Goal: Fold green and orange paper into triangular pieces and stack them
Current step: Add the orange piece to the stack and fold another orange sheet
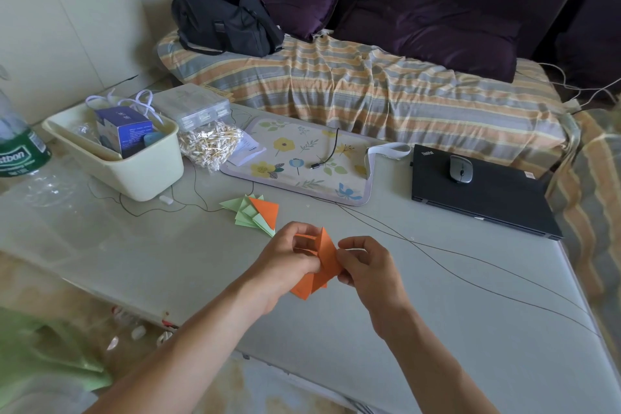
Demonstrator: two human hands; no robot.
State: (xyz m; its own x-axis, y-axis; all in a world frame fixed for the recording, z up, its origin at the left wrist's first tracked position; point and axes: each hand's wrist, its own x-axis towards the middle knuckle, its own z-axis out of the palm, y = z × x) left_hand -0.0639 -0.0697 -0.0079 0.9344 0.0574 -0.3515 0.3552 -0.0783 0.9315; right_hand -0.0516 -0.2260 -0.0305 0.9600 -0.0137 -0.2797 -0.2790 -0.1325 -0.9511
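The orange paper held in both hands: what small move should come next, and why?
Probably finish pressing the fold: the folded orange paper is pinched between left hand and right hand above the table, not yet on the green-and-orange stack of triangular pieces.

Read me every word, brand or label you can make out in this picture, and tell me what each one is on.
"ThinkPad", tiny but recognisable, on the lid of the closed black laptop.
"stbon", the visible end of a cut-off word, on the green bottle label.
Blue box in the cream bin: print too small to read.
Black bag: white mark, partly hidden, unreadable.
Paper slip: print blurred.
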